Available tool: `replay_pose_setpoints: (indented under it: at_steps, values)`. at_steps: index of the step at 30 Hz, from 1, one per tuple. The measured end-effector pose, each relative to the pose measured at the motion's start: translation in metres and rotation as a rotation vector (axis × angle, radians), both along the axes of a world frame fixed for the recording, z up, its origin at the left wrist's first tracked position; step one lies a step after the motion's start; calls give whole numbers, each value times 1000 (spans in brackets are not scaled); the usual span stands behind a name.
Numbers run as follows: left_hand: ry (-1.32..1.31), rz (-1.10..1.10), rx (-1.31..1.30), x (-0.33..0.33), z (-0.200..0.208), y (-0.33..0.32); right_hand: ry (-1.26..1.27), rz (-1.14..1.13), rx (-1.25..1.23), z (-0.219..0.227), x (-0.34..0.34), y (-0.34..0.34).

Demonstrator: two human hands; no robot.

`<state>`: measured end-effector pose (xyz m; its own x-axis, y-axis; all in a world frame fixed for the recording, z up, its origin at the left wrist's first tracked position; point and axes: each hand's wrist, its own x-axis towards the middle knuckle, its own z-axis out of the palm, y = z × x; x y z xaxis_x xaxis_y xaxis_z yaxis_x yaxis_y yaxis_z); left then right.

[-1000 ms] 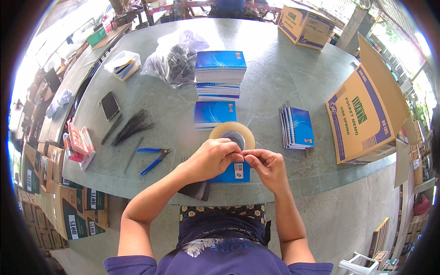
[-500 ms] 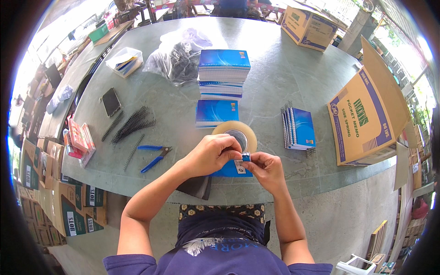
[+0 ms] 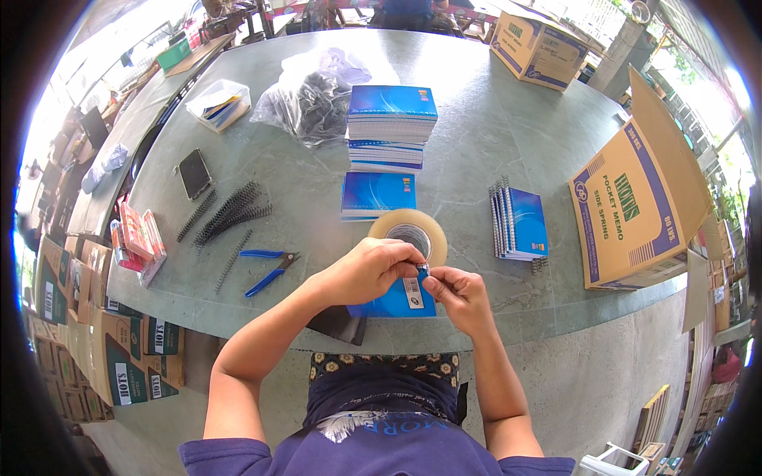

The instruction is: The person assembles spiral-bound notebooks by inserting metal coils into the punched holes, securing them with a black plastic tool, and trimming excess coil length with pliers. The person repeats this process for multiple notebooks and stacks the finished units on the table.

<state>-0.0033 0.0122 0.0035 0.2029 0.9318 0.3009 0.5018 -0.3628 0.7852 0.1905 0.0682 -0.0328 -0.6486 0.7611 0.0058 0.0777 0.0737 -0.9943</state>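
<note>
Notebook, blue, lies on the desk, five o'clock from the nearer left hand, nine from the right hand, long axis seemingly nine-to-three; both pinch closed on a small piece, kind unclear.

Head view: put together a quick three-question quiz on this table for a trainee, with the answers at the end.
1. Multiple choice: which thing lies just beyond the left hand and the right hand?
a) the smartphone
b) the roll of clear tape
c) the transparent plastic bag
2. True or false: the blue-handled cutters lie to the right of the right hand.
3. Fill in the colour: the blue notebook cover under the hands bears a ____ label.

Key:
1. b
2. False; they lie on the left, near the black spiral coils.
3. White
</note>
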Motion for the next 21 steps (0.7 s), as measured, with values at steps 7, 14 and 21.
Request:
replay_pose_setpoints:
  at_steps: [7, 14, 21]
  values:
    - [32, 19, -126, -3, 1, -2, -62, -20, 175, 4, -2, -5]
    - [-36, 55, 31, 5, 2, -3, -95, -56, 312, 13, -3, -6]
    - [1, 112, 95, 8, 1, -5, -121, -67, 456, 17, -4, -9]
